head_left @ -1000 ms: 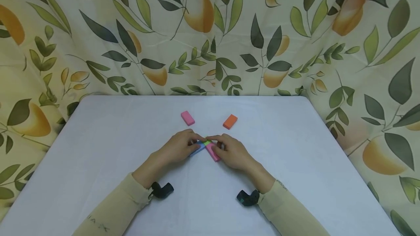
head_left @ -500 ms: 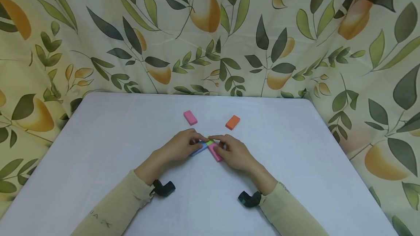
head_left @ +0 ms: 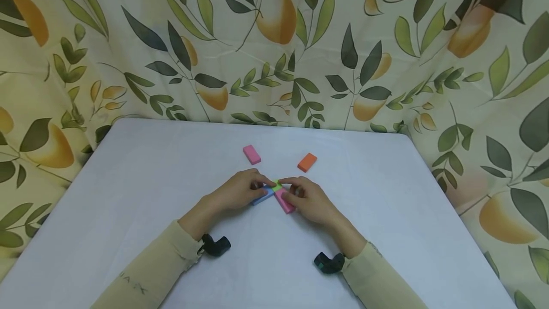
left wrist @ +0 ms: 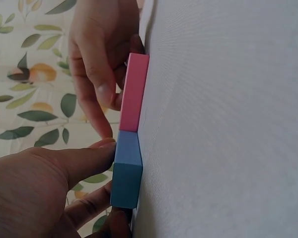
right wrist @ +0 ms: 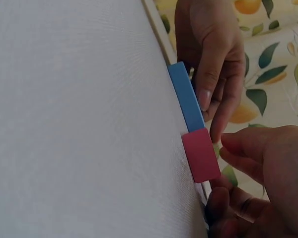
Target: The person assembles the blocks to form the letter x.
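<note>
A blue rectangular block (head_left: 262,196) and a pink one (head_left: 284,202) lie on the white table, meeting at an angle. Where they meet, a small bright green piece (head_left: 277,186) shows between the fingertips. My left hand (head_left: 239,190) pinches the blue block between thumb and fingers, its index finger reaching to the green piece. On the pink block, my right hand (head_left: 312,200) has thumb and fingers at the sides, its index finger also stretched to the green piece. In the left wrist view the blue block (left wrist: 126,171) touches the pink block (left wrist: 134,92) end to side. Most of the green piece is hidden.
Beyond the hands lie another pink block (head_left: 251,154) and an orange block (head_left: 307,162), apart from each other. A leaf-and-fruit patterned curtain (head_left: 240,61) hangs behind the white table (head_left: 163,156). Each sleeve cuff carries a black wrist camera (head_left: 216,245).
The head view has turned slightly, so the whole scene sits a little further right. Both hands keep their hold, and the blocks stay in the same arrangement.
</note>
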{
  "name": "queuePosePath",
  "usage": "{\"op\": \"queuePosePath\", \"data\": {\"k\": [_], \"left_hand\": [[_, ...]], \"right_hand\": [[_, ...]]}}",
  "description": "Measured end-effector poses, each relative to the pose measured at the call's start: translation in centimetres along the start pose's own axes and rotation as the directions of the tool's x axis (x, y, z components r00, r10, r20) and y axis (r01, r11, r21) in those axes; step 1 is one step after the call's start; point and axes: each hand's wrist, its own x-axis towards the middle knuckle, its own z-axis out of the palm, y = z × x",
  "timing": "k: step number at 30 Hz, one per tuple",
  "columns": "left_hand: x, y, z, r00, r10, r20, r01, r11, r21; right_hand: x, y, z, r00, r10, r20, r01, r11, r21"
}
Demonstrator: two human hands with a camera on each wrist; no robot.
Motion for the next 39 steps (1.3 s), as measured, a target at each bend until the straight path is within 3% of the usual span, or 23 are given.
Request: {"op": "queuePosePath", "data": {"k": [15, 39], "left_hand": [[0.1, 0.0, 0.2, 1.0, -0.014, 0.0, 0.014, 1.0, 0.002], [0.1, -0.3, 0.0, 1.0, -0.006, 0.003, 0.006, 1.0, 0.016]], "right_hand": [[0.0, 0.1, -1.0, 1.0, 0.016, 0.002, -0.016, 0.999, 0.03], [2.2, 1.6, -4.1, 0.991, 0.033, -0.128, -0.041, 0.997, -0.06]]}}
